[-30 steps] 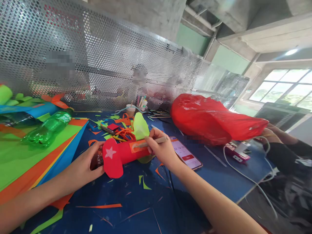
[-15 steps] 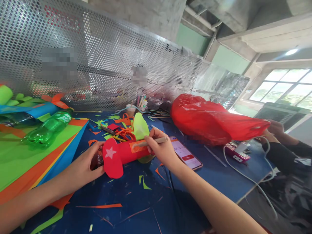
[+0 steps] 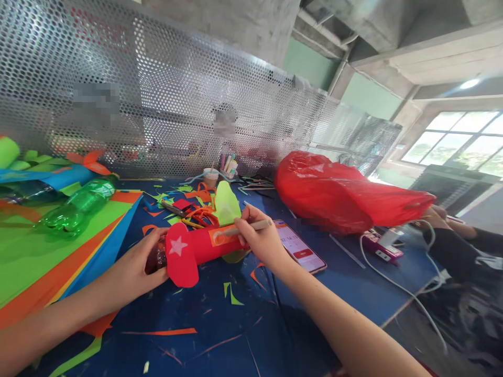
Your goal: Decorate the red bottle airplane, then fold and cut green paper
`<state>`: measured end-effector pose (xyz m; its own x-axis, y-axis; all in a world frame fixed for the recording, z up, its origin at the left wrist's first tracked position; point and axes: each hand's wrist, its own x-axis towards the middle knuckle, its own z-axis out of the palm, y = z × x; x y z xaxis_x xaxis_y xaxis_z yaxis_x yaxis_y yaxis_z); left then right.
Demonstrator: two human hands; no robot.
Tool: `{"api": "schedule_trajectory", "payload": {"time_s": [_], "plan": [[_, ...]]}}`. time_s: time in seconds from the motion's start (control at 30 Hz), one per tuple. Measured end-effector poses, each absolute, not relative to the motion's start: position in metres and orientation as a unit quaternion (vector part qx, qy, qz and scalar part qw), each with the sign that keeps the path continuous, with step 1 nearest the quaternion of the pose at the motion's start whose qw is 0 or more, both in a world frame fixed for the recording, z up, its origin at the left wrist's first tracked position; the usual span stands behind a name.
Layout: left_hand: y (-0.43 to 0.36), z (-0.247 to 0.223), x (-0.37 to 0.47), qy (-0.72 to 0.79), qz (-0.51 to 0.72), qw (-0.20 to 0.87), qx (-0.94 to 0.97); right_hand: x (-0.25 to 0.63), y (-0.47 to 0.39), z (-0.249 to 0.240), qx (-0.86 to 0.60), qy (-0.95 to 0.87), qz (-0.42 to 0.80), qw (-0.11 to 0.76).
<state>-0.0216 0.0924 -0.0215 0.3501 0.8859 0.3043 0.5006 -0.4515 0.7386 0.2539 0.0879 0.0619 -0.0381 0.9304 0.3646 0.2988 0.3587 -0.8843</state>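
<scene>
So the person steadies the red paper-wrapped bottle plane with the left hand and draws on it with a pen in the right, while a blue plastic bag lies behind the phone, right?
Nearly. The head view shows the plastic bag is red, not blue. The rest holds: the left hand steadies the red paper-wrapped bottle plane, the right hand holds a beige pen to it, and the bag lies behind the phone.

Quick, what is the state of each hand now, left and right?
Left hand: closed around the end of the red paper-wrapped bottle, holding it on the table.
Right hand: closed on a pen, tip at the orange patch.
</scene>
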Motion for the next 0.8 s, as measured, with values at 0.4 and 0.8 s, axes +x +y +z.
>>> {"api": "schedule_trajectory", "payload": {"time_s": [0.4,0.8], "plan": [[0.0928,-0.0224,-0.0225,0.45,0.339,0.274,0.779,0.2554,0.0887,0.0624,-0.481,-0.648,0.293,0.513],[0.0939,-0.024,-0.0226,0.438,0.348,0.28,0.78,0.2548,0.0884,0.0627,-0.483,-0.65,0.293,0.508]]}}
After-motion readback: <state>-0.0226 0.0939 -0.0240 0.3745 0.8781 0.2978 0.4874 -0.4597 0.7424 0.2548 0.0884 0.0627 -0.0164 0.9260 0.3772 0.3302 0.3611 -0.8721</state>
